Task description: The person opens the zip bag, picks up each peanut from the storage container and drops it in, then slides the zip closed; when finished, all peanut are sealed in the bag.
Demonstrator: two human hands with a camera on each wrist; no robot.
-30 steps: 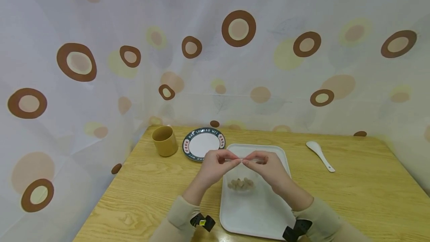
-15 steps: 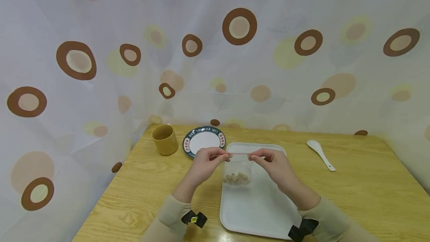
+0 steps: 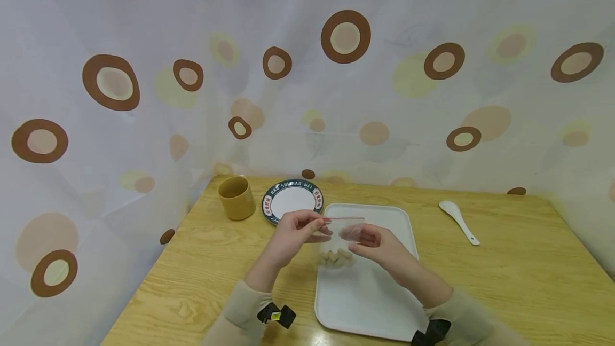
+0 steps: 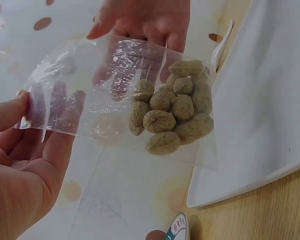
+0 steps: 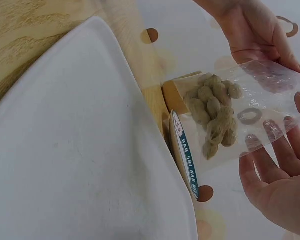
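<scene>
A clear zip bag (image 4: 97, 112) with a red strip along its top hangs over the white tray. Unshelled peanuts (image 4: 162, 117), several of them, are gathered at its bottom. My left hand (image 3: 293, 234) pinches a top corner of the bag between thumb and fingers. At the other side edge is my right hand (image 3: 384, 247), its fingers fairly straight and visible through the film in the left wrist view. Its thumb is spread from those fingers, with the tip right at the bag's edge.
The white tray (image 3: 370, 298) lies on the wooden table (image 3: 202, 266). Behind it to the left are a dark-rimmed plate (image 3: 290, 199) and a yellow cup (image 3: 236, 199). A white spoon (image 3: 458, 221) lies to the right. A patterned sheet (image 3: 394, 15) hangs at the back.
Both hands first pinched the bag's top close together, then slid apart along it. Now my right hand has let go of the top and moved down to the side; the left still pinches.
</scene>
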